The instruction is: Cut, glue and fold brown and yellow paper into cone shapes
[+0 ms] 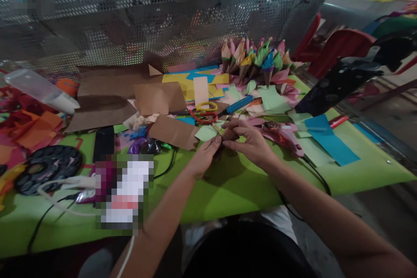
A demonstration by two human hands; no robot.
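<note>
While the left hand pinches a small piece of brown paper between thumb and fingers, the right hand holds its other side with bent fingertips, both above the middle of the green-covered table, in from its near edge. Just right of them lies a pink plastic glue gun; beyond lie scissors with yellow and red handles. Brown paper cones with multicoloured twisted tops cluster near the table's far right corner.

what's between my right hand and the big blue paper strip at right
In the head view: a pink glue gun beside your right hand, then pale green paper by the strip.
</note>
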